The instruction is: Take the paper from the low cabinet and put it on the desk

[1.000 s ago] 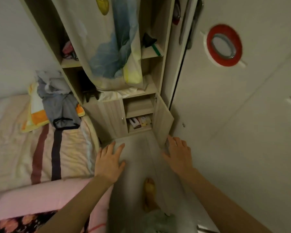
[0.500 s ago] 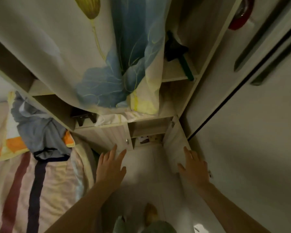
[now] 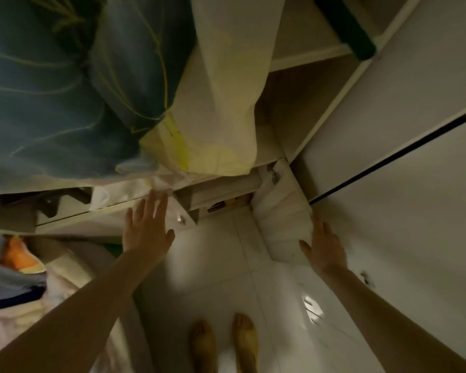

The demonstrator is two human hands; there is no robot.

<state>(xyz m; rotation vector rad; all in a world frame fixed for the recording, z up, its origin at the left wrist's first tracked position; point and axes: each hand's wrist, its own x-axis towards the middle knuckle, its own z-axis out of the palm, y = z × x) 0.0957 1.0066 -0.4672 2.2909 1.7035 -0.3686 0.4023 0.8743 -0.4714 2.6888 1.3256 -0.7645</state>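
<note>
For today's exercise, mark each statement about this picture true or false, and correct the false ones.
1. Both bare hands, left hand and right hand, are empty. True.
2. The pale wooden low cabinet door on the right stands open. True.
3. The left hand grips a sheet of paper. False: its fingers are spread and hold nothing.
4. The person wears shoes. False: the bare feet stand on the white tiled floor.
5. A blue and yellow patterned cloth hangs over the shelves. True.

Both arms are bare right up to the near edge, no sleeves showing. No rings, watch or bracelet on the left hand (image 3: 145,230) or right hand (image 3: 324,247). Feet (image 3: 223,343) are bare too, no socks or shoes.
</note>
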